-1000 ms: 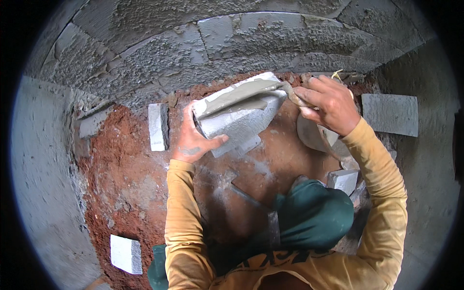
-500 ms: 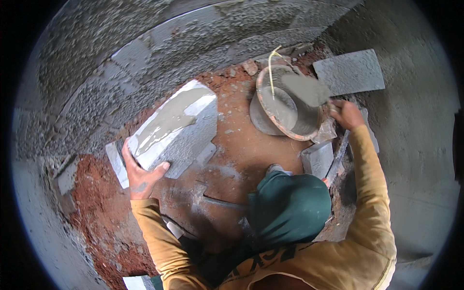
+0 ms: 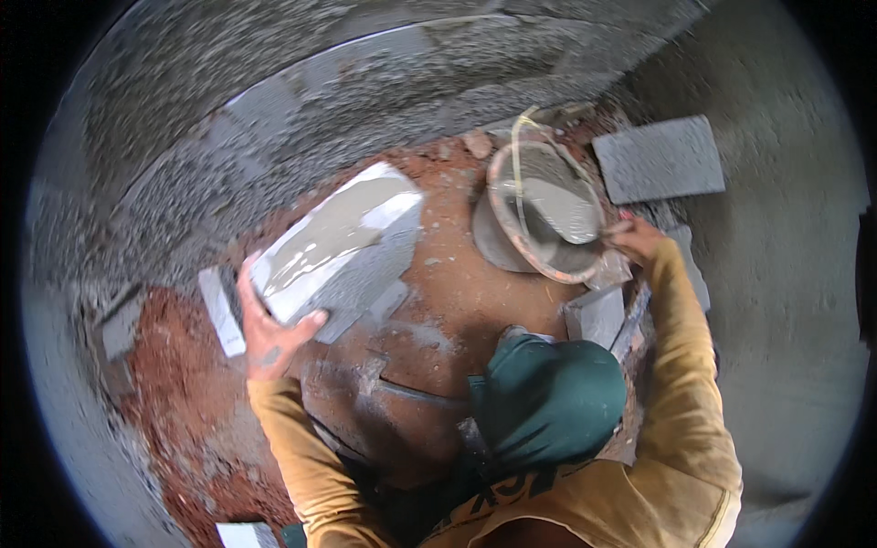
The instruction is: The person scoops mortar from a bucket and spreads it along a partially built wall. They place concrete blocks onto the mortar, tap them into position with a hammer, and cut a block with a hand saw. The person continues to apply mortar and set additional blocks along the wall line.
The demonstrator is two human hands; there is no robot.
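Observation:
My left hand [image 3: 271, 336] grips the near-left end of a pale block [image 3: 370, 269], thumb on its near face and fingers round the end. Wet grey mortar [image 3: 331, 221] is spread over the block's upper face. My right hand [image 3: 641, 241] is closed round the handle of a trowel [image 3: 566, 216], whose blade reaches over the right rim into a bucket [image 3: 494, 239]. Grey mortar lies in the bucket, and the blade looks coated with it. The trowel's handle is mostly hidden by my fingers. A pale yellow cord hangs over the bucket's far rim.
A rough, mortar-streaked wall [image 3: 356, 91] curves along the far side. One grey block [image 3: 660, 159] lies right of the bucket, another [image 3: 596, 316] below it. A narrow block piece [image 3: 222, 310] stands by my left hand. Reddish soil [image 3: 196, 411] covers the left ground.
The trowel blade has dropped from above the bucket's right rim down into it, and my right hand has moved lower and slightly left. My left hand keeps its hold on the block.

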